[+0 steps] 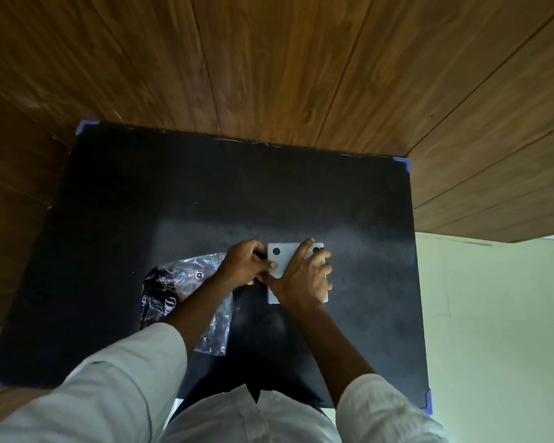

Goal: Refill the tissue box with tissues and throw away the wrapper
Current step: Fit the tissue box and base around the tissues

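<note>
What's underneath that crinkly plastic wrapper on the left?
The wrapper lies flat on the black mat, and the mat shows through its clear parts. The left forearm crosses over it, hiding the middle. Nothing else shows beneath, though the printed part blocks the view.

Both hands are down on the tissue box (283, 260), a white slab with two dark round dots near its far edge, lying flat on the black mat (205, 193). The right hand (304, 278) is spread flat over the top of it, fingers fanned toward the far right corner. The left hand (245, 263) is curled at the box's left edge, fingers bent in against the side, thumb meeting the right hand's. Just left of them, under the left forearm, lies the crumpled clear wrapper (179, 289) with pink and black print. Blue tape (403, 163) marks the mat corners; wood panelling (269, 59) beyond.
</note>
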